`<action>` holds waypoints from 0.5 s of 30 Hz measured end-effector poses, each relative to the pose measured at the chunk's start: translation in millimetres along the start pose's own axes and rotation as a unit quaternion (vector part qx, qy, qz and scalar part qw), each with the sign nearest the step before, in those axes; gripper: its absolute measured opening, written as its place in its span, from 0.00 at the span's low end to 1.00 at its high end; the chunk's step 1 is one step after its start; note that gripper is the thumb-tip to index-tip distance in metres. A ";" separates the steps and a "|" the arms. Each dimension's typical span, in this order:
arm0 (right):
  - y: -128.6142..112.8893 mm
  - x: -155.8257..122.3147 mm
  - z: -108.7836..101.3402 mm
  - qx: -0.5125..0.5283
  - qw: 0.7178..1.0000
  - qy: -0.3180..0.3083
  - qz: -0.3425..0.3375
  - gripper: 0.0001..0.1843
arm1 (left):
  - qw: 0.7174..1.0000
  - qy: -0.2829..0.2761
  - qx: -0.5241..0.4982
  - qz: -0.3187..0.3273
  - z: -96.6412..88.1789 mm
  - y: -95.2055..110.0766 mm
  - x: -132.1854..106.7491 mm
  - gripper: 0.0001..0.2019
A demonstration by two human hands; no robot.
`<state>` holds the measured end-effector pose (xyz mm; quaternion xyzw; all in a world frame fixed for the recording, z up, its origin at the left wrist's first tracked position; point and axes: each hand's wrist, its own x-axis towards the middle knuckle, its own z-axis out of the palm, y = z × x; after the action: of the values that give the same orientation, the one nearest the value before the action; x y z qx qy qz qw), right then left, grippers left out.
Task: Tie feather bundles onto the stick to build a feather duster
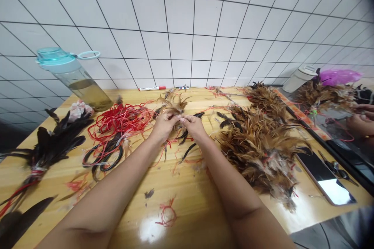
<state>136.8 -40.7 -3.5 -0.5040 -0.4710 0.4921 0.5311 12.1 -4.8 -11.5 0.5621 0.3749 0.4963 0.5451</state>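
My left hand (163, 125) and my right hand (193, 125) meet over the middle of the wooden table (187, 202). Both are closed in a pinch on a small bunch of brown feathers (175, 106) that fans out just beyond the fingertips. A few dark feathers (187, 140) lie under and below the hands. A tangle of red string (121, 122) lies just left of my left hand. A large pile of brown feather bundles (260, 144) lies to the right of my right hand.
A clear bottle with a teal lid (73, 76) stands at the back left. Black feather bundles (52, 144) lie at the left edge. Scissors (102, 159) rest beside the string. A phone (324, 177) lies at the right. Another person's hands (362, 118) work at the far right.
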 end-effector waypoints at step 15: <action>1.7 -3.4 3.2 0.070 0.996 -0.042 0.027 0.12 | 0.986 -0.037 -0.148 -0.068 7.4 14.8 -5.1 0.14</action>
<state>133.2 -43.8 -5.1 -0.4570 -0.4439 0.5589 0.5308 16.4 -13.4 3.0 0.4660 0.3146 0.4870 0.6684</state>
